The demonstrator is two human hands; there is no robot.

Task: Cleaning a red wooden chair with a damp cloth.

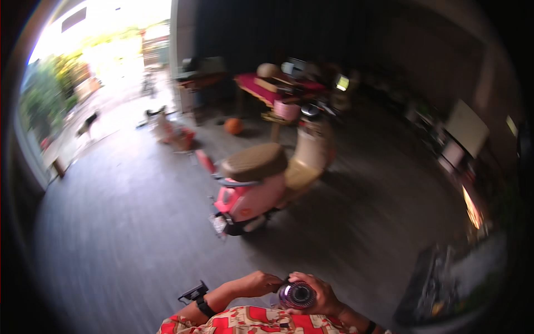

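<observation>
Close to my body, my right hand (pixel 322 295) wraps round a round dark container-like object (pixel 296 295). Its top shows a ribbed ring, a dark centre and a purple sheen; its exact kind is unclear. My left hand (pixel 261 283) reaches in from the left with bent fingers pressed together at the object's rim. Whatever those fingertips pinch is hidden or too small to name. A black strap with a small bracket-like device (pixel 194 292) sits at my left wrist.
A pink scooter (pixel 253 195) with a brown seat stands ahead on the grey floor (pixel 139 234). Behind it is a cluttered table with a red cloth (pixel 253 86). An orange ball (pixel 233 126) lies nearby. A dog (pixel 88 123) stands by the bright doorway. A dark tub-like container (pixel 414 289) is right.
</observation>
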